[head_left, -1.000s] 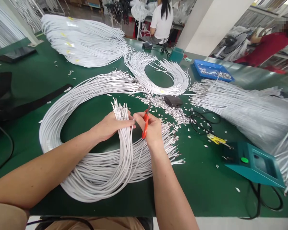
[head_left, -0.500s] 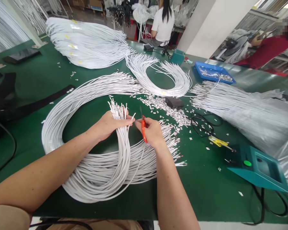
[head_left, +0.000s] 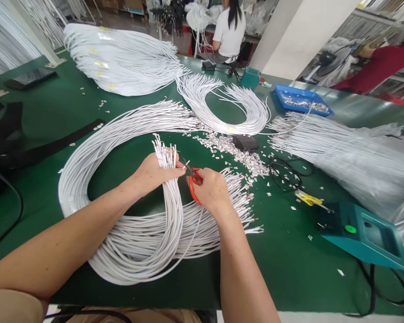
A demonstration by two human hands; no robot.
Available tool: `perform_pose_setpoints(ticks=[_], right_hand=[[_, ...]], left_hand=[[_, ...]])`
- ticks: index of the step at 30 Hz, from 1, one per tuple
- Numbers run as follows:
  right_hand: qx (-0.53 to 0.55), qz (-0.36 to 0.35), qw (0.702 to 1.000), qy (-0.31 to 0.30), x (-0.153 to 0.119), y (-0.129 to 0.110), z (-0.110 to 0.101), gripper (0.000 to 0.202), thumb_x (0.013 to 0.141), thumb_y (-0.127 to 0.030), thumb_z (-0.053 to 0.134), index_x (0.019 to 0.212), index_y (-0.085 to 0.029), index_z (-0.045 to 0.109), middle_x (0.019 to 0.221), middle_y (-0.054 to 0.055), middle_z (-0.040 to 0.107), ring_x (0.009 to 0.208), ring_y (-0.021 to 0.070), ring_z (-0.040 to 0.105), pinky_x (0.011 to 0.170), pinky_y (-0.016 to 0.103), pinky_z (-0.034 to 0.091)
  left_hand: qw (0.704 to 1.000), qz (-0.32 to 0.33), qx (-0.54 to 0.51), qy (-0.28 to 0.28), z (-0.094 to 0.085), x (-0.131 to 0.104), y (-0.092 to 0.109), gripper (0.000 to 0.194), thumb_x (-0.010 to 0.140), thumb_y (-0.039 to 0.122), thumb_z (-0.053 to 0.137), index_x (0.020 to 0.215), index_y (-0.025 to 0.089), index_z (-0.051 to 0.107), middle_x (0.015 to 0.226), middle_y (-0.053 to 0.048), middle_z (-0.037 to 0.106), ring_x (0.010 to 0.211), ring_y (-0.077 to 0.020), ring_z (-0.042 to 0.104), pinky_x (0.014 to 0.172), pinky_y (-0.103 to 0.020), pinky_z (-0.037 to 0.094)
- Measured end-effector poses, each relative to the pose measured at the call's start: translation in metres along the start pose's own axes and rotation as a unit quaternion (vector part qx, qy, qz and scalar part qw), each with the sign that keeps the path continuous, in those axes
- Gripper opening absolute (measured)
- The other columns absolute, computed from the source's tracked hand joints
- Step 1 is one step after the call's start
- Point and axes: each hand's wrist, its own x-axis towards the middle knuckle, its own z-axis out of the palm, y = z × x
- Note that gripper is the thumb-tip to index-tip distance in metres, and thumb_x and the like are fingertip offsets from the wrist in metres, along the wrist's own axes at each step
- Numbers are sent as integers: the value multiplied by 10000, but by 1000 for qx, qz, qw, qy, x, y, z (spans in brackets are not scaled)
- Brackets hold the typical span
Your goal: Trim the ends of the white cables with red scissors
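My left hand [head_left: 155,171] is closed round a bunch of white cables [head_left: 171,197], whose cut ends stand up above the thumb. The bunch bends down into a large coil of white cables [head_left: 77,179] on the table. In my right hand [head_left: 212,188] are red-handled scissors [head_left: 194,192], blades pointing up and left at a cable end beside my left thumb. Whether the blades touch that end I cannot tell. Under my right wrist lie more cable ends [head_left: 242,202] of the coil.
Small white scraps [head_left: 235,152] lie behind my hands near a black block [head_left: 245,142]. A teal device [head_left: 366,233] and yellow-handled tool [head_left: 308,197] are at right. Behind are a blue tray [head_left: 301,101] and more cable bundles [head_left: 117,63]. Two people work farther back.
My right hand has turned the scissors from upright to pointing left, bringing the blades to the cable end at my left thumb. My left hand keeps its hold on the bunch.
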Motion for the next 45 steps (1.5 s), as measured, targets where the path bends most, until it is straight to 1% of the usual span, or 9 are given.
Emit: perform_pose_setpoints(ticks=[11, 19, 22, 24, 26, 29, 32, 41, 45], right_hand=[[-57, -27, 998, 22, -3, -2, -1, 281, 883, -330, 490, 705, -183, 651, 798, 72, 692, 703, 187, 595, 659, 323, 334], [-55, -35, 997, 32, 0, 5, 1, 264, 868, -300, 528, 652, -179, 620, 741, 47, 640, 658, 154, 533, 660, 314, 326], [-3, -33, 999, 18, 2, 12, -2, 259, 845, -290, 552, 615, -178, 592, 697, 27, 595, 612, 137, 471, 632, 311, 317], [111, -11, 994, 5, 3, 15, -5, 230, 815, -304, 593, 620, -181, 599, 670, 6, 571, 603, 130, 452, 611, 300, 323], [283, 19, 959, 1, 4, 16, -7, 182, 793, -325, 633, 678, -185, 652, 688, -6, 588, 629, 127, 474, 628, 288, 359], [514, 24, 857, -11, 6, 14, -7, 153, 782, -347, 683, 808, -206, 736, 755, -11, 623, 699, 125, 512, 720, 290, 414], [615, 4, 787, -49, 8, 12, -3, 143, 776, -332, 715, 851, -224, 771, 719, -17, 599, 709, 123, 513, 742, 294, 423], [655, -64, 742, -131, 8, 13, -2, 164, 820, -320, 698, 709, -200, 709, 617, -27, 609, 614, 130, 592, 700, 311, 439], [655, -71, 742, -124, 7, 13, -2, 164, 835, -300, 678, 710, -195, 691, 616, -22, 614, 628, 132, 590, 689, 302, 431]], left_hand=[[999, 35, 10, -18, -2, -1, -3, 283, 647, 359, 824, 785, 185, 649, 820, -11, 687, 807, -204, 642, 742, -329, 468], [995, -39, -77, -44, 0, -2, 1, 297, 672, 322, 829, 832, 176, 627, 836, -39, 762, 817, -225, 717, 830, -378, 531], [994, -44, -80, -58, -1, -2, 3, 302, 694, 326, 820, 851, 177, 609, 870, -53, 775, 851, -226, 723, 858, -384, 535], [991, -49, -96, -76, -2, -1, 2, 332, 689, 333, 829, 875, 180, 600, 874, -50, 771, 846, -223, 721, 848, -384, 537], [984, -58, -129, -108, -2, -1, 0, 347, 689, 325, 833, 885, 181, 586, 880, -44, 763, 824, -210, 716, 833, -377, 536], [969, -60, -177, -158, 1, -1, 0, 324, 702, 267, 825, 864, 181, 558, 815, -17, 741, 793, -183, 704, 786, -338, 528], [956, -55, -211, -196, 4, -2, -1, 299, 710, 212, 811, 826, 178, 537, 758, 4, 715, 773, -166, 691, 728, -300, 512], [938, -46, -236, -249, 5, -1, -3, 253, 769, 201, 772, 813, 175, 525, 782, -17, 732, 741, -149, 672, 689, -279, 475], [935, -51, -245, -252, 5, -1, -2, 252, 777, 198, 768, 818, 175, 520, 785, -16, 730, 731, -132, 665, 678, -261, 467]])
